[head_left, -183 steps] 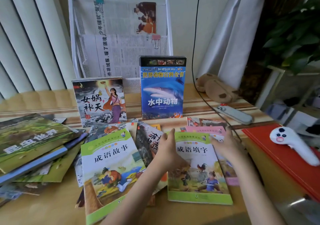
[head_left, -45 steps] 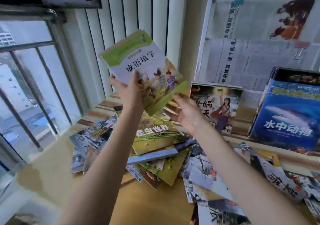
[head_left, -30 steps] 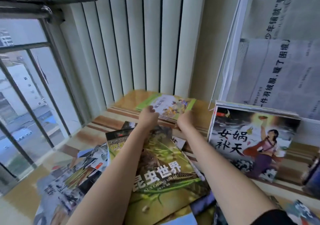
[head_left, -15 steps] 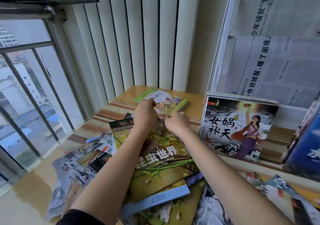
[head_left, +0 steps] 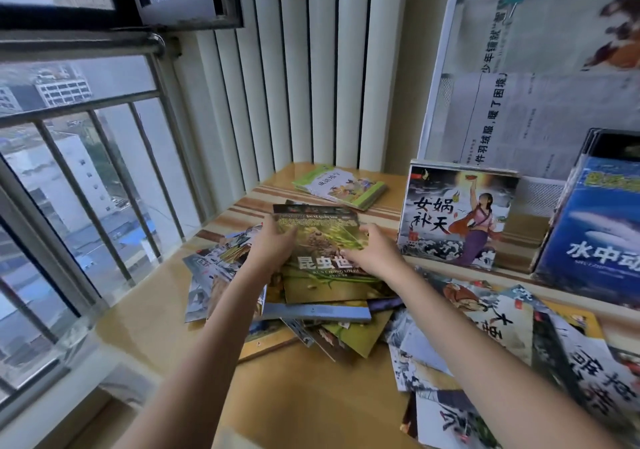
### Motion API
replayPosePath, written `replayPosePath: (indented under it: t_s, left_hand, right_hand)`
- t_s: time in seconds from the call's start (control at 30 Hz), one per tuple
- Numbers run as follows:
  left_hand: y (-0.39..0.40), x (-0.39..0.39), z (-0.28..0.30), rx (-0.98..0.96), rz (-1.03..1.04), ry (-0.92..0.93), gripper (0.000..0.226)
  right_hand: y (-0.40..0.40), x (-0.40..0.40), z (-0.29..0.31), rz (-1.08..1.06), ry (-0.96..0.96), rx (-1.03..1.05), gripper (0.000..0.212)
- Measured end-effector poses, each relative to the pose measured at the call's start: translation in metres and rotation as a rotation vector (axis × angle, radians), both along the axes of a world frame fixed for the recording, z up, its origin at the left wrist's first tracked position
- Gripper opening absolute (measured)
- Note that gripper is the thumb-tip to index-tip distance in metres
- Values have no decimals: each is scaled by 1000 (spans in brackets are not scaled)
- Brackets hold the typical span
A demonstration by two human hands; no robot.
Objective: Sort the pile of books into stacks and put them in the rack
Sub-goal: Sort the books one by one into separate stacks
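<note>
Books lie in a loose pile (head_left: 311, 317) on the desk (head_left: 304, 396), w/ our left hand (head_left: 273, 246) & right hand (head_left: 372, 253) on the top insect book (head_left: 320, 258), fingers curled over its side edges, holding it. We see a green book (head_left: 341, 187) flat at the back corner, apart from the pile; two books stand in the white rack (head_left: 446, 54).
</note>
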State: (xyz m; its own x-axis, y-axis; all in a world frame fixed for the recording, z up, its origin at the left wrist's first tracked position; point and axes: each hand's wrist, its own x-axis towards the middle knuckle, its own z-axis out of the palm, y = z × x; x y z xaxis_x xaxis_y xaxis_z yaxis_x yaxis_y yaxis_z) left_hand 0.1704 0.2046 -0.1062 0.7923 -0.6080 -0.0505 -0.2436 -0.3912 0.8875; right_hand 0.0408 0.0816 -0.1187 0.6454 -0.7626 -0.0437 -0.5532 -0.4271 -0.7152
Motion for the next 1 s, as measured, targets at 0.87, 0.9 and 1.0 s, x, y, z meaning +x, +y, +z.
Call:
replayPosePath:
  t_s: [0.87, 0.9, 1.0]
  left_hand:
    - [45, -54, 2, -599, 4, 315, 23]
    - [42, -58, 6, -577, 30, 307, 19]
    - [34, -65, 16, -559, 68, 288, 25]
  right_hand:
    - [3, -68, -8, -150, -717, 444, 47]
    - [2, -73, -5, -143, -740, 480, 48]
    - [-2, -90, 0, -131, -778, 539, 51]
